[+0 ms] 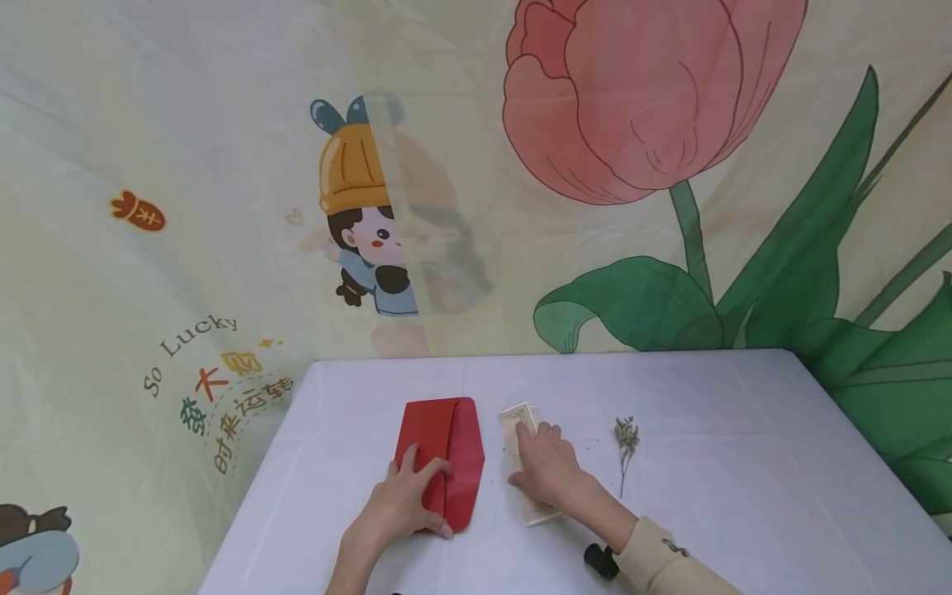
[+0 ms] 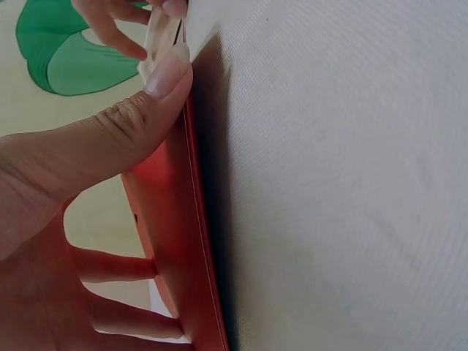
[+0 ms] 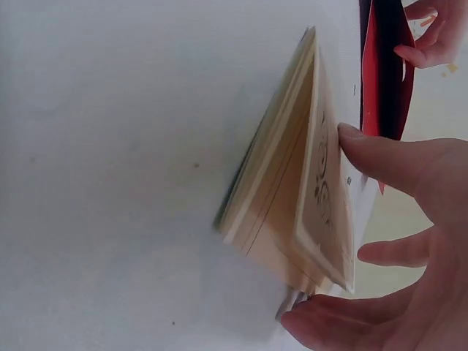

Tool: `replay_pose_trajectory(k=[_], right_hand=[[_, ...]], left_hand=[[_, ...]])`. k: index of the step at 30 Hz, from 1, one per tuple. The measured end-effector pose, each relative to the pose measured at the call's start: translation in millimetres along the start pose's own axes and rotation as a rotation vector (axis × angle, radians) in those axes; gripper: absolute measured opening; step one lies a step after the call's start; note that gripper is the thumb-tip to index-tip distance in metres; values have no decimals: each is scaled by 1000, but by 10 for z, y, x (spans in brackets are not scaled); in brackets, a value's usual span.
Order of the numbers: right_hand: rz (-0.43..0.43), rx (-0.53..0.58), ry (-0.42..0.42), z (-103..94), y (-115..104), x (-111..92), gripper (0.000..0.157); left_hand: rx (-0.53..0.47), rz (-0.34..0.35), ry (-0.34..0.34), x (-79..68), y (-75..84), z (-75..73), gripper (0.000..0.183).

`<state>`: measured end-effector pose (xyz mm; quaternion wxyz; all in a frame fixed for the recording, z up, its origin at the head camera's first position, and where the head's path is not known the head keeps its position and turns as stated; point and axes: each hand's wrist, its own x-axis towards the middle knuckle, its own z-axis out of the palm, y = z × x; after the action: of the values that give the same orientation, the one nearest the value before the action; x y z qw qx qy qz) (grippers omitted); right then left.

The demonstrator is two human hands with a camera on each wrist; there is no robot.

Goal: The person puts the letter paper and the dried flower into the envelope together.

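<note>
A red envelope (image 1: 468,463) lies on the table with its flap opened out toward the right. My left hand (image 1: 402,500) rests on it with fingers spread, the thumb at its near edge. In the left wrist view, the thumb (image 2: 168,73) lies along the envelope's edge (image 2: 175,219). To the right of the envelope is a cream folded card (image 3: 322,190) with dark curly print, its layers partly parted. My right hand (image 1: 550,467) holds this card across its width. The right wrist view shows the thumb on the printed cover and a finger at the opposite edge.
A small dried flower sprig (image 1: 626,438) lies to the right of the card. Beside the right sleeve is a small black object (image 1: 601,562). Everything rests on a white-covered table (image 1: 729,430), and a printed cloth backdrop (image 1: 461,207) hangs behind its far edge.
</note>
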<state>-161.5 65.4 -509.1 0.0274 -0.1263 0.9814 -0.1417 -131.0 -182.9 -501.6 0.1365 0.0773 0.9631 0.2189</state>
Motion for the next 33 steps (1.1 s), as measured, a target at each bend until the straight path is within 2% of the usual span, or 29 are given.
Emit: replay_pose_trajectory(k=[6, 12, 18, 24, 27, 33], right_hand=[[20, 99, -50, -41, -23, 6, 82], [46, 177, -76, -83, -34, 39, 90], [85, 174, -52, -111, -27, 54, 101], [87, 189, -44, -121, 4, 63, 104], [88, 201, -43, -118, 19, 62, 100], [100, 226, -37, -103, 39, 51, 69]], left_hand=[[-9, -20, -8, 12, 1, 4, 78], [0, -4, 5, 3, -1, 12, 77], [1, -3, 7, 5, 0, 23, 78], [3, -12, 5, 10, 13, 21, 78], [5, -10, 8, 6, 22, 18, 78], [4, -7, 7, -3, 30, 10, 78]])
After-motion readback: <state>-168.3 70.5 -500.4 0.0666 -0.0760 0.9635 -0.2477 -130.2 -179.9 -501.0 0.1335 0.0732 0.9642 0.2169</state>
